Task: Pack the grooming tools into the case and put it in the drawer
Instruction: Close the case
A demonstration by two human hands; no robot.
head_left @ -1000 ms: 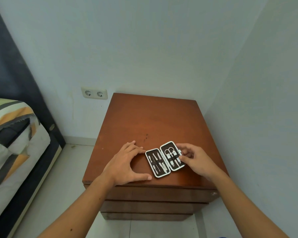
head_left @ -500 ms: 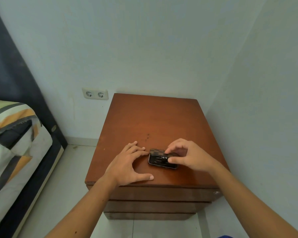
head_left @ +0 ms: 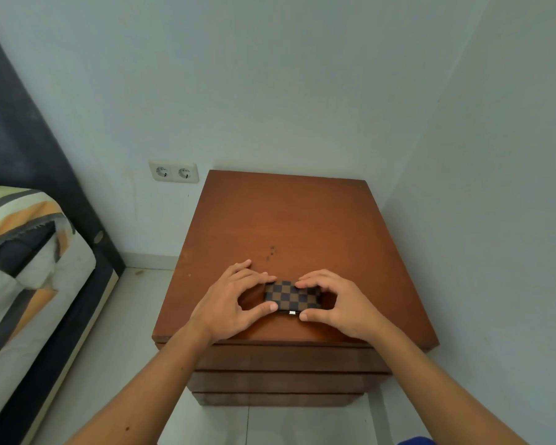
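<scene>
The grooming case (head_left: 292, 296), brown-and-black checkered with a small metal clasp at its front edge, lies folded shut on the wooden nightstand top (head_left: 289, 226) near the front. My left hand (head_left: 231, 303) grips its left end, thumb at the front and fingers at the back. My right hand (head_left: 337, 303) holds the right end the same way, fingertips on the lid. The tools are hidden inside. The drawer fronts (head_left: 283, 359) below the top are all pushed in.
A bed (head_left: 26, 277) with a striped cover stands to the left, with tiled floor (head_left: 122, 332) between it and the nightstand. A double wall socket (head_left: 174, 171) sits on the back wall. A wall runs close along the nightstand's right side.
The case lay open with the tools showing; my right hand folded its right half over to the left. Now it is flat and shut, and both hands clasp its ends.
</scene>
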